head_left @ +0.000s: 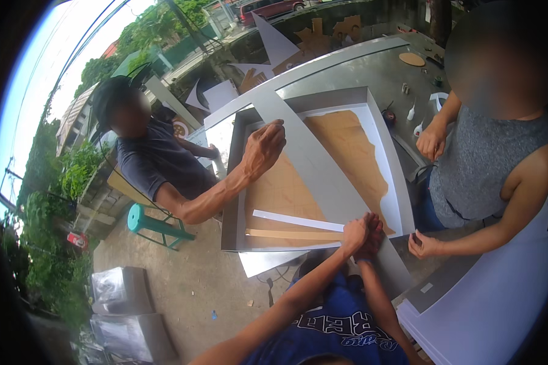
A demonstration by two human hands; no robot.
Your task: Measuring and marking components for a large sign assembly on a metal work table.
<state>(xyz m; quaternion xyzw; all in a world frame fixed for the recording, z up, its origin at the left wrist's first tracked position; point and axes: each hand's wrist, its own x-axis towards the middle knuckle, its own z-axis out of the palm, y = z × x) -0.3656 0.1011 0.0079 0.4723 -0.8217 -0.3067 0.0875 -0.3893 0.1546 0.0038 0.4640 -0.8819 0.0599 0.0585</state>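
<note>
A long flat grey strip lies slantwise across a large shallow grey tray with white inner faces. My left hand is closed at the tray's near side, over the strip's edge; what it holds is hidden. Close against it, my right hand rests at the strip, with dark red and black showing over its fingers, perhaps a glove. Its finger position is unclear. Beside my left hand ends a narrow white strip, lying in the tray above a tan strip. Brown sheets cover the tray's bottom.
A person at left reaches a closed hand over the tray. Another person stands at right, one hand near the tray's corner. Large white sheets are stacked at lower right. A teal stool and wrapped blocks stand left.
</note>
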